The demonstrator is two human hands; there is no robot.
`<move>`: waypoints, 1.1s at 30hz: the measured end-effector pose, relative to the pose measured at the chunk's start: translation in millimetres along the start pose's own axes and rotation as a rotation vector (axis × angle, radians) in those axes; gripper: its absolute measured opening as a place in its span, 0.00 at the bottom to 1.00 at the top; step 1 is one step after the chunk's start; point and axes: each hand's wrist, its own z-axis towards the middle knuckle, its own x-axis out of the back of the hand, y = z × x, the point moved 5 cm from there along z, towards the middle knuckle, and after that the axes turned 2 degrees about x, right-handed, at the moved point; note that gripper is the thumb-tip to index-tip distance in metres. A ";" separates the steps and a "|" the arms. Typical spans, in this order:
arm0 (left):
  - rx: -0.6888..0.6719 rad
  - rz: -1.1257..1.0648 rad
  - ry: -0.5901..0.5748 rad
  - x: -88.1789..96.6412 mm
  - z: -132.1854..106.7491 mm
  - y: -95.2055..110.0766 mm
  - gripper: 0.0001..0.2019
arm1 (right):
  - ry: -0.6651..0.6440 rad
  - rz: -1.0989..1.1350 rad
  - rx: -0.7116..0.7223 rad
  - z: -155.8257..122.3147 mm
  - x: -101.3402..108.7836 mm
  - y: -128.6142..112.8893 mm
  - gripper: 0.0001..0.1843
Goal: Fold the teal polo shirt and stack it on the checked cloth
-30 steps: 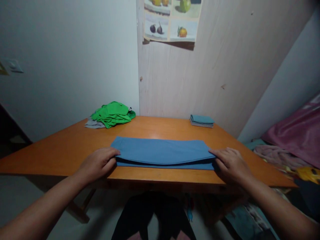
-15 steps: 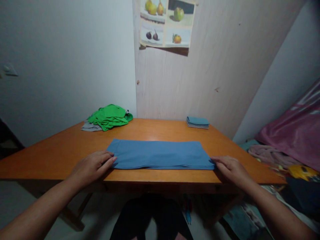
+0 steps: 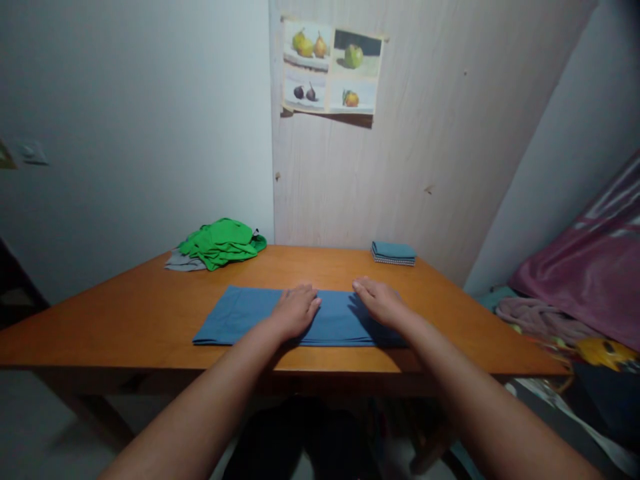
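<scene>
A folded blue cloth [image 3: 240, 317] lies in a long flat strip along the near part of the wooden table, its layered edge facing me. My left hand [image 3: 299, 311] rests flat on the middle of the cloth, fingers stretched forward. Over the right part of the cloth is my right hand [image 3: 381, 301], with its fingers extended and a shadow beneath it; whether it touches the fabric I cannot tell. My forearms and hands cover part of the cloth's near edge and its right end.
A rumpled green garment [image 3: 223, 243] lies on grey fabric [image 3: 184, 261] at the table's back left. A small folded stack [image 3: 393, 253], blue above checked cloth, sits at the back right. The orange-brown table [image 3: 125, 313] meets the wall behind. Pink fabric [image 3: 565, 257] and other textiles are heaped at right.
Both hands have left the cloth's two ends and moved inward over it. The cloth's left end now reaches farther left at the near corner. The view has tilted up slightly.
</scene>
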 end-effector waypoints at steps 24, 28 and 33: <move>0.063 0.049 -0.186 -24.6 -15.5 4.8 0.39 | -0.293 -0.182 -0.371 -20.0 -53.0 47.3 0.46; 0.067 0.043 -0.178 -24.3 -15.3 4.4 0.39 | -0.243 -0.243 -0.408 -26.2 -48.3 66.7 0.47; 0.055 0.034 -0.169 -25.0 -15.1 3.5 0.38 | -0.208 -0.259 -0.475 -24.4 -41.3 70.7 0.48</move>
